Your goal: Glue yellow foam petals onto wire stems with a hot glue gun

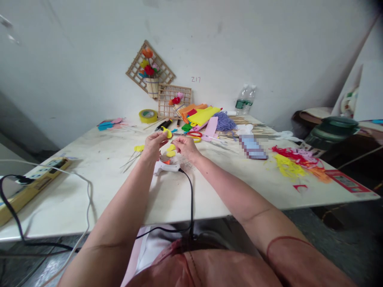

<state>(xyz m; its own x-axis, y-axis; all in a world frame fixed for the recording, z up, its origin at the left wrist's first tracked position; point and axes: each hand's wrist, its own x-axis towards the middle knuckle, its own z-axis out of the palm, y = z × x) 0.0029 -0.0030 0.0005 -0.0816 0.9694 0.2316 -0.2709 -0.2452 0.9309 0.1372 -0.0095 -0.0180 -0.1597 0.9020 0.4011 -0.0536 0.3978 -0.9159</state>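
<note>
My left hand [154, 144] is closed in a pinch on a small yellow craft petal [168, 133], held above the table. Close beside it on the right, my right hand [186, 147] has its fingers pressed together; what they hold, if anything, is too small to make out. Below and between the hands lie loose yellow pieces [170, 153]. A white glue gun [167, 166] rests just under the hands, its black cord running toward my lap. Left of my left hand are yellow pieces on thin stems [138, 148]. Behind the right hand are scissors [195, 135] with red and yellow handles.
A yellow power strip [37, 181] with cables lies along the left edge. Yellow tape [148, 116], coloured sheets [205, 116], purple strands [225, 121] and thin sticks fill the back. A phone [253, 147], coloured scraps [289, 165] and a dark green container [332, 133] are right.
</note>
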